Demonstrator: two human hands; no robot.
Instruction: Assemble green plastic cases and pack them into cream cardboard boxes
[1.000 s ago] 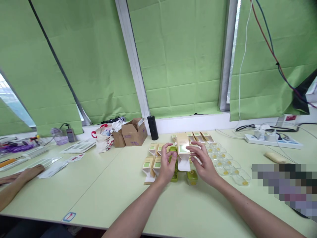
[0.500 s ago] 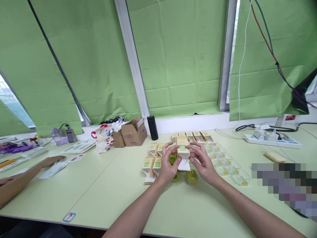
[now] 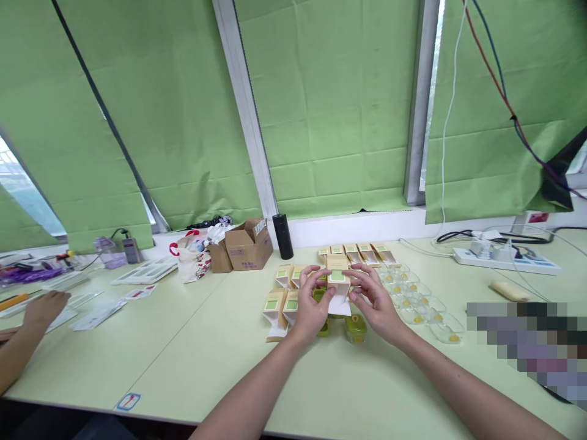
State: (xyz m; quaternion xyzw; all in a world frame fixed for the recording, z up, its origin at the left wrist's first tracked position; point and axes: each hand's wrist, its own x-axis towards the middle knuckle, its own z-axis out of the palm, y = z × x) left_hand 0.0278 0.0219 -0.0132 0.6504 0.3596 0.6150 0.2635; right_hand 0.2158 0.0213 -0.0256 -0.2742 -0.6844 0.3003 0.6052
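A small cream-coloured cardboard box point(image 3: 338, 277) with a green square on its face is held up between my two hands. Its white lower flap hangs open. My left hand point(image 3: 313, 305) grips the box's left side, thumb low near the flap. On the other side, the curved fingers and thumb of my right hand point(image 3: 376, 302) rest at its right edge. Below them on the table stands a small clear container with a green lid point(image 3: 356, 328). More green containers point(image 3: 323, 330) are partly hidden behind my left hand. Similar boxes point(image 3: 274, 305) stand left of it.
Clear plastic containers with yellow bits point(image 3: 446, 330) fill the right side. More boxes point(image 3: 358, 253) line the back. A black cylinder point(image 3: 283, 237), a brown carton point(image 3: 249, 244) and a power strip point(image 3: 504, 260) stand by the wall. Another person's hand point(image 3: 46, 310) is at far left.
The box in my hands has shifted very slightly left, with my hands in nearly the same pose. The other person's hand at the left has drawn back leftward from the papers.
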